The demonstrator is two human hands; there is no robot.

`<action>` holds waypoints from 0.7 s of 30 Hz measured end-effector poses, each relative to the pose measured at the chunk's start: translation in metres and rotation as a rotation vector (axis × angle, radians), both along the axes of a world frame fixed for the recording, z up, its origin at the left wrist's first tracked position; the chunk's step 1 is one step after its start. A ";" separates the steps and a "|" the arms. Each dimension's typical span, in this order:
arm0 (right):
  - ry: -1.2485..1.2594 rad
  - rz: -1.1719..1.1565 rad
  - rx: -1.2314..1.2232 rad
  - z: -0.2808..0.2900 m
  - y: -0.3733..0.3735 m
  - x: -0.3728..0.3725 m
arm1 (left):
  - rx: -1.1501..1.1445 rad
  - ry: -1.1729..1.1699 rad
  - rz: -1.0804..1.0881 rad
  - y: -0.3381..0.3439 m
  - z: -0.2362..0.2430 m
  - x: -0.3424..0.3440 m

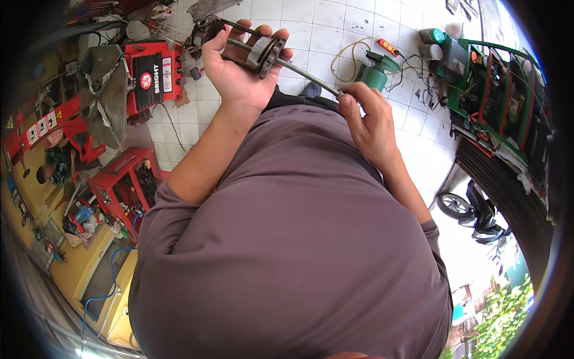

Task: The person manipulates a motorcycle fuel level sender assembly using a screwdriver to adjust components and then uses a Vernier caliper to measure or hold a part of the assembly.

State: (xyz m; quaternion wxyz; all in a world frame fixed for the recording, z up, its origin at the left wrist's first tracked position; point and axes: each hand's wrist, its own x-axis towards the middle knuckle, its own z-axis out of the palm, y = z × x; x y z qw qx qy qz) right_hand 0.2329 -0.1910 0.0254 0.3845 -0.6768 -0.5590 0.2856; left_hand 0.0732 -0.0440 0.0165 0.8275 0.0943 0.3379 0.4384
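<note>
My left hand [242, 87] is raised palm up at the top middle, fingers curled around a dark metal assembly [263, 54] with a notched, gear-like collar. A long thin metal rod [308, 76] runs out of the assembly, slanting down to the right. At the rod's far end, my right hand [372, 122] is closed, its thumb and fingers pinching the tip. Exactly what kind of part this is I cannot make out. Just left of my left hand, more dark metal [203, 33] shows behind the fingers.
White tiles [323, 24] cover the floor. Left stand a red machine [173, 72] and a red metal stand [122, 185], with a person [58, 164] beyond. A green machine [379, 72] with cables sits ahead right, near a green rack [496, 102]. A motorcycle [478, 209] is at right.
</note>
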 end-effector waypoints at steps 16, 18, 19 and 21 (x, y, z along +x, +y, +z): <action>-0.216 0.105 0.154 -0.008 0.013 0.000 | 0.065 0.023 0.053 0.007 0.002 -0.010; -0.298 0.149 0.142 -0.005 0.014 0.003 | 0.055 0.002 0.058 0.007 0.005 -0.010; -0.333 0.169 0.134 -0.005 0.013 0.003 | 0.048 -0.003 0.059 0.006 0.005 -0.010; -0.243 0.117 0.138 0.004 0.013 -0.001 | 0.050 -0.014 0.057 0.004 0.005 -0.009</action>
